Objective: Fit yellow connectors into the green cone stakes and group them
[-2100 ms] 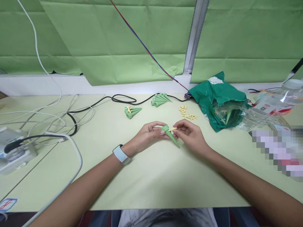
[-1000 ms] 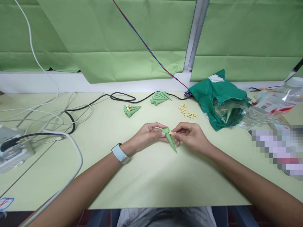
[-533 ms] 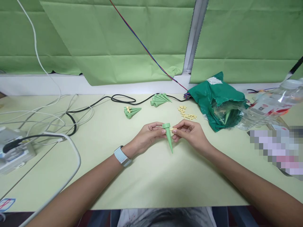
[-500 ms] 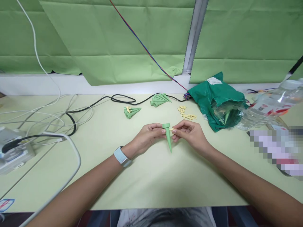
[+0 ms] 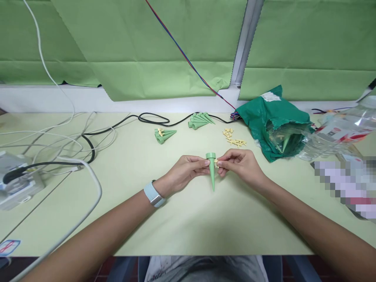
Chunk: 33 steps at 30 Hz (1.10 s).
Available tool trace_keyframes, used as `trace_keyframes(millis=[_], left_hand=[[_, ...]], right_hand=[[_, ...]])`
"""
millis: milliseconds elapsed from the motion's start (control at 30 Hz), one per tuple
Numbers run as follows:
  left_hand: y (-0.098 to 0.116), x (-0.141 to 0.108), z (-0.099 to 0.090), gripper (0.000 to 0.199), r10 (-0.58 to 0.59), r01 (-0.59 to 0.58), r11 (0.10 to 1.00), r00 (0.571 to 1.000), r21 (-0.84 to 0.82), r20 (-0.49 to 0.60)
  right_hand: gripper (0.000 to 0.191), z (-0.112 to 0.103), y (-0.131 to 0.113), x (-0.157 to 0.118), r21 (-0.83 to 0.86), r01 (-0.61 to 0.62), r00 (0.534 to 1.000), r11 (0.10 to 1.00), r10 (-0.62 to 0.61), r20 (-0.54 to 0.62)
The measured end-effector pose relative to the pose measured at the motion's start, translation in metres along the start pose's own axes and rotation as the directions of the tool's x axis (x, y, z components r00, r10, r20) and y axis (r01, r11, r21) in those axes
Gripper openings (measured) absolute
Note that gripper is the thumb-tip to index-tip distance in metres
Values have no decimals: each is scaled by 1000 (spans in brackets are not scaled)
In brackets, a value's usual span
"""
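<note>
My left hand (image 5: pixel 185 172) pinches a green cone-shaped spike (image 5: pixel 212 174) just below its wide cap; the spike points down over the table. The fingers of my right hand (image 5: pixel 241 166) are closed on a small cream-coloured piece (image 5: pixel 216 162), which touches the spike's right side just under the cap. Farther back lie several loose cream pieces (image 5: pixel 235 142). A group of green spikes (image 5: pixel 199 120) lies beyond them to the left, and a smaller group of spikes (image 5: pixel 165 135) with cream pieces rests nearer on the left.
A torn green plastic bag (image 5: pixel 272 113) stands at the back right, beside clear plastic bottles (image 5: pixel 337 131). White and black cables cross the left side near a white power strip (image 5: pixel 20 184). A blurred flat object (image 5: pixel 343 188) lies at the right.
The spike has turned nearer to upright. The cream piece, held out beside the spike before, now sits closer against it. The whole view has shifted slightly.
</note>
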<state>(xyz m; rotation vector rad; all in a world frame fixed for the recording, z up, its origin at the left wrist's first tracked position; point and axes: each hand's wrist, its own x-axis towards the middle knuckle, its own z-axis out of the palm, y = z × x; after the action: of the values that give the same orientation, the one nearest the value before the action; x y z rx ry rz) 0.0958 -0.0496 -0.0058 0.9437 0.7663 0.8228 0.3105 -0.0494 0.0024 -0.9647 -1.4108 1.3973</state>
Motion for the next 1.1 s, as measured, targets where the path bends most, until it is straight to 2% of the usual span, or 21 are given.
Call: trace_keyframes(millis=[167,333,500,767,1100], left_hand=[[-1,-1,4,24,38,-37,999,999,23,-34],[1,-1,4,24,-2,3,1000,1000,27,-27],[3,-1,3,24,-33,34,999,999,37,-22],[2,-4,11,22,23,-18,997,998,77,-65],[6,-4,8,23,-5,6,999,1000,53,-3]], right_hand=[[42,2,-1,-1,43,-69,998,997,70,-3],[41,6,2,-4,-5,-9,1000,1000,9,-25],[38,3,2,-3,-52,20,1000,998,-19,19],[41,-4,3,0,34,-99,992,994,97,76],[44,-5,2,2,-24,-12,994,1000,15,108]])
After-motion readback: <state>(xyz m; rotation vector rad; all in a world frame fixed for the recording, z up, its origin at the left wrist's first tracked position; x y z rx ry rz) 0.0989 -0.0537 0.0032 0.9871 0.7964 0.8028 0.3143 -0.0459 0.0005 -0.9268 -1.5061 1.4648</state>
